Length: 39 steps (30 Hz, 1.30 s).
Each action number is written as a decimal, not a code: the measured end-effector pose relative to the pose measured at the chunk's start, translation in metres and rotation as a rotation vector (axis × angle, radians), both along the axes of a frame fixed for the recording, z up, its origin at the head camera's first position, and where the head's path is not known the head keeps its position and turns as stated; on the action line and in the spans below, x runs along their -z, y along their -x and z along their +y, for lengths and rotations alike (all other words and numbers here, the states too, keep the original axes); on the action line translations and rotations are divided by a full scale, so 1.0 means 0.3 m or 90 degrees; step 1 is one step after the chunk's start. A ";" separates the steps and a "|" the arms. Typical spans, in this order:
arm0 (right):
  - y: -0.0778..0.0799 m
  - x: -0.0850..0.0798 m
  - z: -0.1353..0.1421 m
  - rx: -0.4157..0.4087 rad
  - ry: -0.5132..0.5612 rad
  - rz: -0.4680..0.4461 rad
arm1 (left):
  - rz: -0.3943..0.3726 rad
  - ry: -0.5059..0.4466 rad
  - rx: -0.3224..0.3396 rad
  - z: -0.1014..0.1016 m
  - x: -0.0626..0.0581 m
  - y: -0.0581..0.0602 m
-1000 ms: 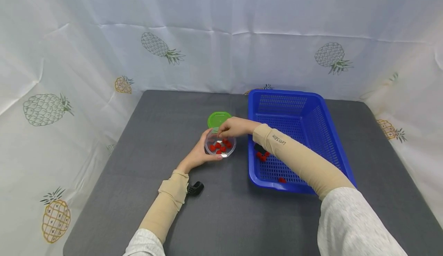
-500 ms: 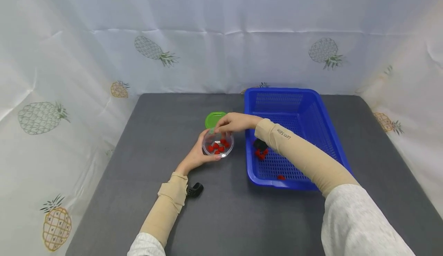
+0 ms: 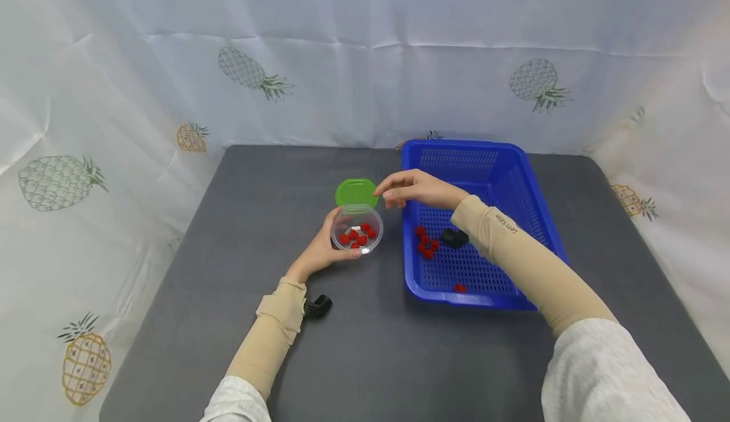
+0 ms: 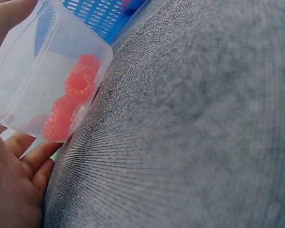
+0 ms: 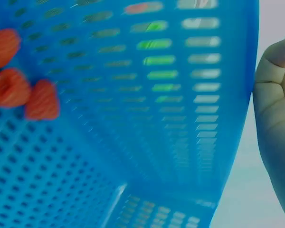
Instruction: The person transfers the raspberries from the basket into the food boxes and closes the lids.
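Note:
My left hand grips a clear plastic tub, thumb on the near side and fingers on the far side. Several red raspberries lie in its bottom, seen through the wall in the left wrist view. A green lid lies just behind the tub. My right hand hovers between that lid and the blue basket, over the basket's left rim, with fingers loosely bent and nothing visible in them. More raspberries rest on the basket floor along its left side, and a red one near its front.
Black wrist-camera mounts show beside the left wrist and below the right wrist. The grey table runs up to a white curtain printed with pineapples, behind and at both sides.
My right hand has risen out of the tub and moved right, toward the basket's rim, uncovering the green lid. My left hand keeps its grip on the tub.

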State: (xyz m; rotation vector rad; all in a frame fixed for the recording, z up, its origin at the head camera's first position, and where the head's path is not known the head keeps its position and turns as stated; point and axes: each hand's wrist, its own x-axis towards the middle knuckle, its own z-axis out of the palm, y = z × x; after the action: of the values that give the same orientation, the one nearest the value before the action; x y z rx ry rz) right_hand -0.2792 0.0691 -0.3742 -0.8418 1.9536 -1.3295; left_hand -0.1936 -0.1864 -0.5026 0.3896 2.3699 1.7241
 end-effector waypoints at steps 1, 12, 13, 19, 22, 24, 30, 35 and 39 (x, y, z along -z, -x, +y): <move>0.000 0.004 0.016 0.009 0.017 -0.011 | 0.004 0.000 -0.001 0.000 0.001 0.001; -0.009 0.104 0.152 0.077 0.110 -0.071 | 0.013 0.023 -0.012 -0.013 -0.005 0.002; -0.009 0.114 0.160 0.082 0.106 -0.068 | 0.010 0.025 -0.012 -0.013 -0.006 0.003; 0.005 0.167 0.189 0.086 0.072 -0.085 | -0.005 0.020 0.000 -0.009 -0.043 -0.012; 0.015 0.185 0.201 0.082 0.052 -0.106 | -0.003 0.015 0.008 -0.004 -0.081 -0.030; 0.020 0.194 0.208 0.080 0.025 -0.107 | 0.001 0.017 0.011 0.000 -0.105 -0.041; 0.020 0.205 0.212 0.058 -0.116 -0.044 | 0.000 0.020 0.011 0.000 -0.119 -0.052; 0.009 0.223 0.199 0.056 -0.215 0.012 | 0.000 0.014 0.014 -0.002 -0.116 -0.050; 0.004 0.248 0.186 0.049 -0.289 0.057 | -0.002 0.017 0.014 -0.002 -0.114 -0.049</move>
State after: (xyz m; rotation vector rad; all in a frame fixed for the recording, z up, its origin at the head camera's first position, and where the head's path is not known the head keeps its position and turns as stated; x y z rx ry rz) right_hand -0.2806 0.1250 -0.4485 -0.6148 2.2557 -0.8423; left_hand -0.1788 -0.1871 -0.4683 0.4075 2.3752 1.6804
